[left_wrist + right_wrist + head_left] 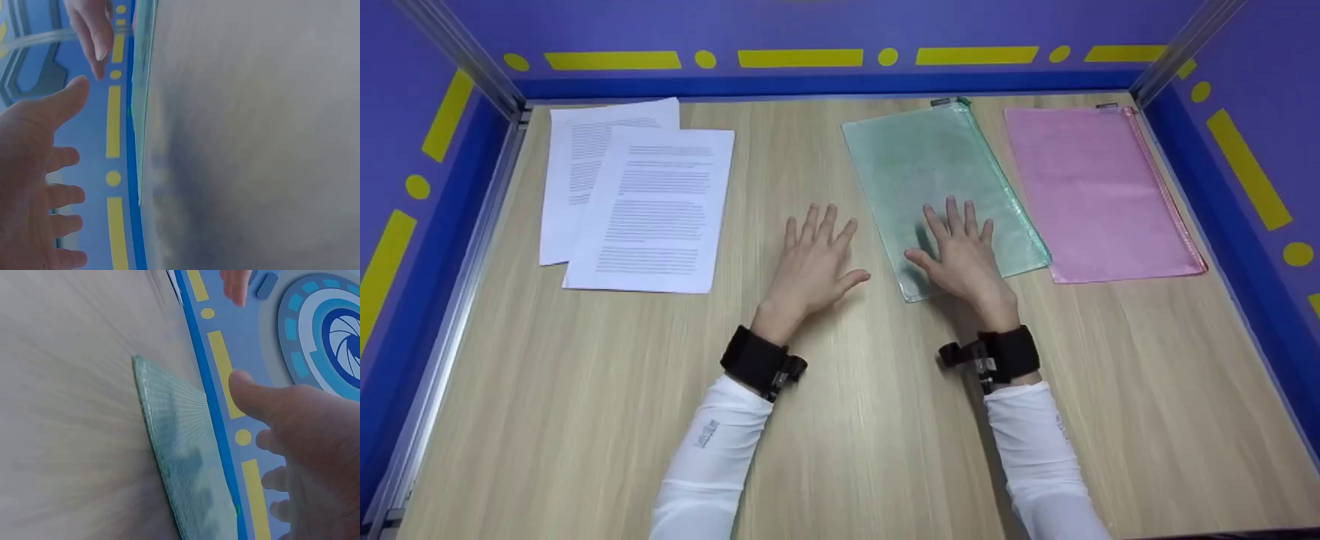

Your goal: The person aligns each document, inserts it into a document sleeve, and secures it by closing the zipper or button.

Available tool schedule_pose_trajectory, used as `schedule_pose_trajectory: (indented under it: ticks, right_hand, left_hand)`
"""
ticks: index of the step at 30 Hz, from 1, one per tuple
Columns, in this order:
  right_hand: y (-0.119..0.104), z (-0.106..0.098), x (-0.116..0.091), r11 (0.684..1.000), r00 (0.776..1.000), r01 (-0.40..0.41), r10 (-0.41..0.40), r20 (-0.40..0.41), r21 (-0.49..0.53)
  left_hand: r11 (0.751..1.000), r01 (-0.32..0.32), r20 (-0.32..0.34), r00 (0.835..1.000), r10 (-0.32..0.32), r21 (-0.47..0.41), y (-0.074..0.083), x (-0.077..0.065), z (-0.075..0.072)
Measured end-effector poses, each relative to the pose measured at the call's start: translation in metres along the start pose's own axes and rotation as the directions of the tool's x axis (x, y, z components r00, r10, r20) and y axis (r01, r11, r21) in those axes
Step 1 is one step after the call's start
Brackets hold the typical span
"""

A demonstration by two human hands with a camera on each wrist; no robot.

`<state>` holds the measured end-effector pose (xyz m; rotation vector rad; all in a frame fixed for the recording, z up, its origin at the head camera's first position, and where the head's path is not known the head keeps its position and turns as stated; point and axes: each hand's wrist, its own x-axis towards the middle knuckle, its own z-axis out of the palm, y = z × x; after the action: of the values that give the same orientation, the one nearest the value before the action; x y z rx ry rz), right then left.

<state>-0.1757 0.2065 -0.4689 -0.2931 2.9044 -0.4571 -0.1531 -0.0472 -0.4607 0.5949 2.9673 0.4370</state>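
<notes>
Green pouch (915,172), long axis slanting far-left

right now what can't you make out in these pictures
Head view: print on the front sheet, too small to read.
Head view: part of the rear sheet, covered by the front sheet.
Head view: part of the green pouch, behind the right hand.
Left wrist view: part of the left hand, beyond the left edge.

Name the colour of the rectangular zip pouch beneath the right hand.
Pale green rectangular zip pouch, clearest in the head view.
</notes>
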Motion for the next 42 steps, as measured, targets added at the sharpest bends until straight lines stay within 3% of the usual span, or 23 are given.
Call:
schedule_pose_trajectory:
  ticks: [4, 10, 13, 21, 30, 35, 42]
  right_hand:
    - [0.004, 0.000, 0.001, 1.000, 1.000, -0.019, 0.019, -0.007, 0.012]
    - [0.015, -0.004, 0.000, 0.997, 0.998, -0.065, 0.064, 0.025, 0.038]
    - [0.021, -0.007, -0.001, 0.993, 0.994, -0.099, 0.097, 0.040, 0.057]
    - [0.028, -0.009, -0.005, 0.978, 0.974, -0.197, 0.187, 0.129, 0.066]
    - [0.036, -0.001, -0.011, 0.975, 0.959, -0.218, 0.208, 0.191, 0.032]
    - [0.044, 0.004, -0.012, 0.984, 0.970, -0.179, 0.172, 0.172, 0.027]
    - [0.037, 0.006, -0.001, 0.994, 0.984, -0.097, 0.087, 0.156, 0.055]
  left_hand:
    - [0.996, -0.072, 0.064, 0.996, 0.069, 0.055, 0.009, 0.014, 0.003]
    - [0.994, -0.074, 0.165, 0.984, 0.059, 0.082, 0.018, 0.031, 0.009]
    - [0.995, -0.076, 0.202, 0.977, 0.062, 0.064, 0.024, 0.040, 0.010]
    - [0.990, -0.142, 0.279, 0.950, 0.142, -0.020, 0.042, 0.055, 0.017]
    - [0.986, -0.152, 0.362, 0.925, 0.118, 0.064, 0.053, 0.052, 0.028]
    - [0.981, -0.164, 0.346, 0.931, 0.120, 0.102, 0.057, 0.046, 0.033]
    - [0.980, -0.131, 0.320, 0.944, 0.077, 0.152, 0.047, 0.035, 0.029]
